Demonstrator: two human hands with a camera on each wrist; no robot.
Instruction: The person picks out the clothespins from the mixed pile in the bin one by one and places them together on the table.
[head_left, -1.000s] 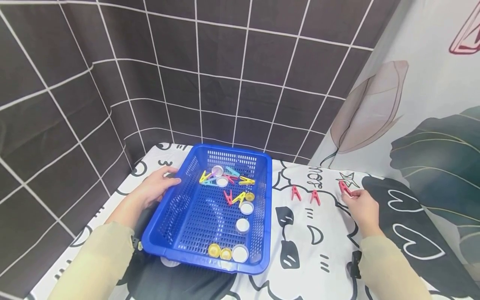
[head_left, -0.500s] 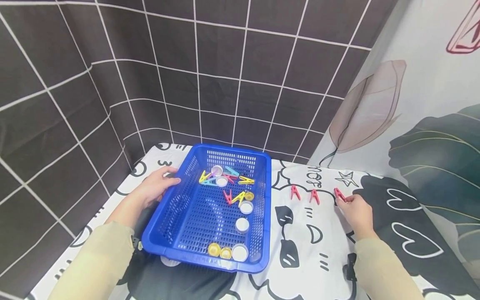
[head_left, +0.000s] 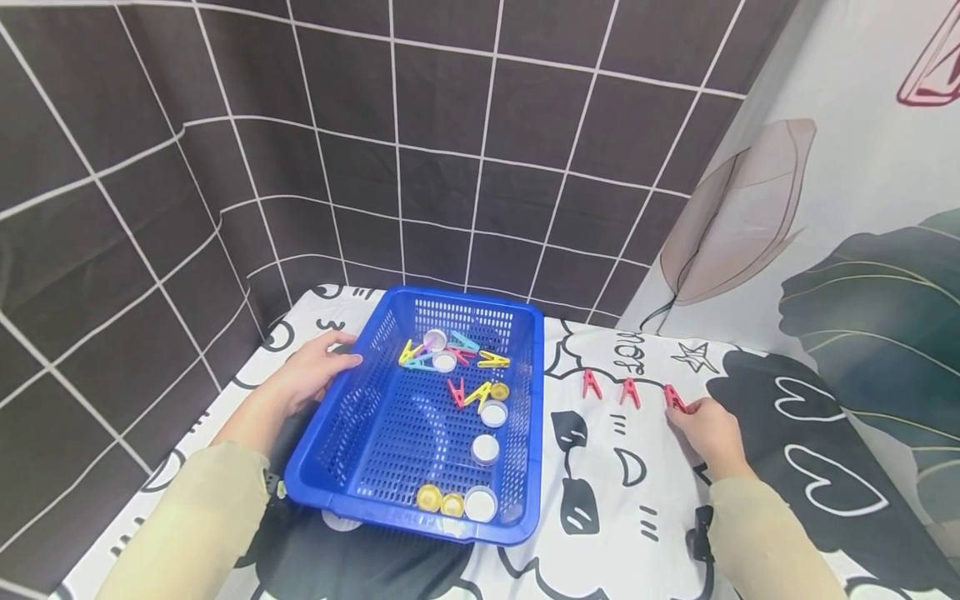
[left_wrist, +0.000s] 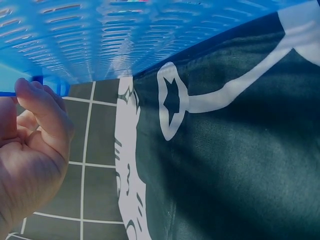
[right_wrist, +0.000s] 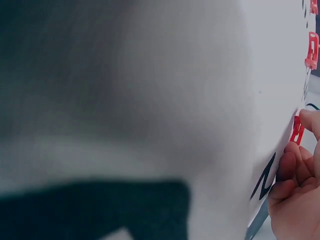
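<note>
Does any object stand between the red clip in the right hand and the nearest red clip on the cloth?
Nothing visible does: only printed cloth shows between the held red clip in the right hand and the middle red clip.

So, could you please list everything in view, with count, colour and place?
Patterned cloth: 1, black and white, bottom
Basket: 1, blue, on cloth
Clothespins outside: 3, red, right of basket
Clothespins inside: 7 (3 yellow, 2 light blue, 2 red), in basket
Round caps: about 8 (5 whitish, 3 yellow), in basket
Grid backdrop: 1, dark with white lines, behind
Leaf-print sheet: 1, mostly white, right
Wrist gear: 2, dark, one per wrist
Sleeves: 2, beige, bottom left and right
Left hand: 1, gripping basket's left rim
Right hand: 1, pinching rightmost red clothespin
</note>
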